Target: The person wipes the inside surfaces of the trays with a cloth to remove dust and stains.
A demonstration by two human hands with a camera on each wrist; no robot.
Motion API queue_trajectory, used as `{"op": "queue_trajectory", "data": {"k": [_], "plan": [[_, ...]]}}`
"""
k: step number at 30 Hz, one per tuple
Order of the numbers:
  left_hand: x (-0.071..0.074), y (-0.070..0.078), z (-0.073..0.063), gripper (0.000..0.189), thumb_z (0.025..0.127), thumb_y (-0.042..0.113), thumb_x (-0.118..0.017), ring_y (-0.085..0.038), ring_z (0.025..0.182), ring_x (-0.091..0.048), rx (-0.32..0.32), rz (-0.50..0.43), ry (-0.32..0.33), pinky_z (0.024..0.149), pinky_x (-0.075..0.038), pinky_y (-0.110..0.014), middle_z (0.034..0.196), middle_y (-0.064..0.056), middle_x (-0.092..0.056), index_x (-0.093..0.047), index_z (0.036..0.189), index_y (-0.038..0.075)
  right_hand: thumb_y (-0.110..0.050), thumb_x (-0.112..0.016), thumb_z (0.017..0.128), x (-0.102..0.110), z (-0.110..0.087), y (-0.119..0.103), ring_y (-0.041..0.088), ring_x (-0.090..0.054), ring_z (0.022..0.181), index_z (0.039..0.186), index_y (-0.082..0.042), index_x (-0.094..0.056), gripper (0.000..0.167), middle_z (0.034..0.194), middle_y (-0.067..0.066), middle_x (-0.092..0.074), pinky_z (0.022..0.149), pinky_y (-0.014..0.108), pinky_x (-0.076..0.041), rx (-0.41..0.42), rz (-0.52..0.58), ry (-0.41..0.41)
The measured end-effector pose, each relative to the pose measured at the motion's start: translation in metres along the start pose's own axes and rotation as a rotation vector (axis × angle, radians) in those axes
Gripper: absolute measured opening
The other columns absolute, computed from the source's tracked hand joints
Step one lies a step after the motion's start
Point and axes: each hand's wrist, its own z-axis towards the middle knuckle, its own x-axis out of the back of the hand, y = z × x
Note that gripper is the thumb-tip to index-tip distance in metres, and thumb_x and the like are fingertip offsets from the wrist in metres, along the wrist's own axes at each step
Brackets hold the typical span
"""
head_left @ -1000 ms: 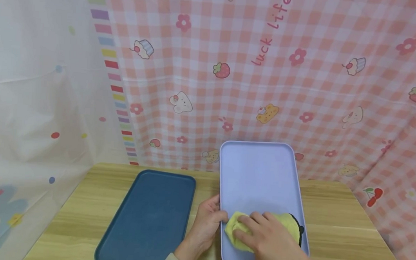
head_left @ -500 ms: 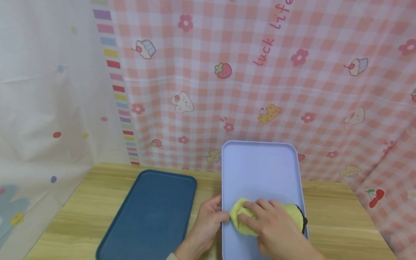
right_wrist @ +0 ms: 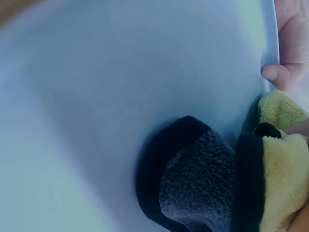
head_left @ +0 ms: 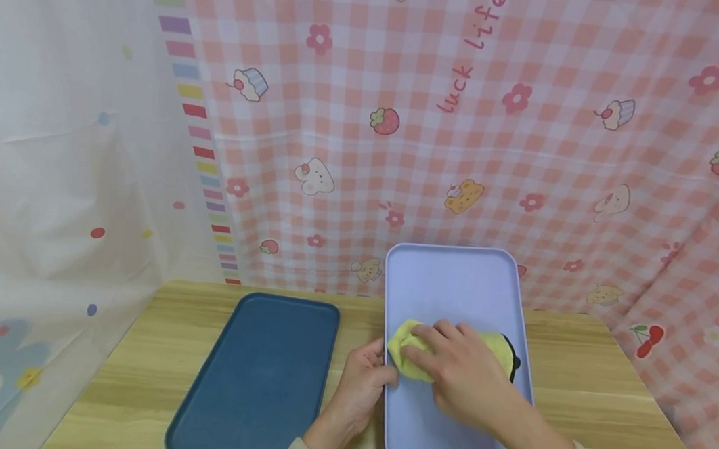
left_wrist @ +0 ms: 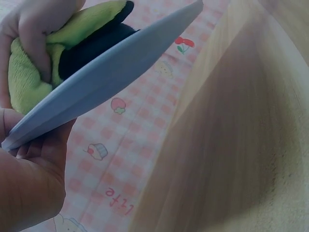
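My left hand (head_left: 360, 387) grips the left rim of a lavender tray (head_left: 453, 290), thumb over the edge and fingers behind it. The tray is held tilted up, its face toward me. My right hand (head_left: 464, 376) holds a bunched cleaning cloth (head_left: 410, 349) against the tray's face, around mid-height and near the left rim. One side of the cloth is yellow; in the right wrist view its grey plush side (right_wrist: 200, 181) with a black border shows against the tray. Seen from the left wrist, the left fingers (left_wrist: 50, 150) wrap under the tray.
A dark blue tray (head_left: 260, 375) lies flat on the wooden table (head_left: 588, 392), left of the lavender one. Behind the table hangs a pink checked curtain (head_left: 355, 68), with a white one (head_left: 74, 189) on the left side.
My right hand has slid the cloth up the lavender tray from its lower part to about the middle. The left hand keeps its grip; the tray has barely shifted right.
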Motion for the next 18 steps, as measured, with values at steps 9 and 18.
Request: {"op": "queue_trajectory", "data": {"k": [9, 18], "plan": [[0.001, 0.000, 0.001, 0.068, 0.065, -0.012, -0.052, -0.019, 0.097, -0.073, 0.000, 0.002, -0.010, 0.082, -0.057, -0.029, 0.112, -0.018, -0.076, -0.067, 0.132, -0.006, -0.001, -0.069, 0.061, 0.001, 0.017, 0.010, 0.030, -0.062, 0.093, 0.113, -0.019, -0.075, 0.056, 0.118, 0.012, -0.071, 0.065, 0.037, -0.044, -0.070, -0.003, -0.005], [0.001, 0.000, 0.001, 0.072, 0.064, -0.012, -0.052, -0.019, 0.099, -0.072, 0.004, 0.006, -0.016, 0.083, -0.056, -0.028, 0.116, -0.019, -0.075, -0.066, 0.134, -0.006, 0.002, -0.068, 0.064, 0.002, 0.038, 0.025, 0.032, -0.063, 0.091, 0.114, -0.015, -0.077, 0.054, 0.117, 0.016, -0.071, 0.063, 0.039, -0.045, -0.127, -0.022, -0.002]]}}
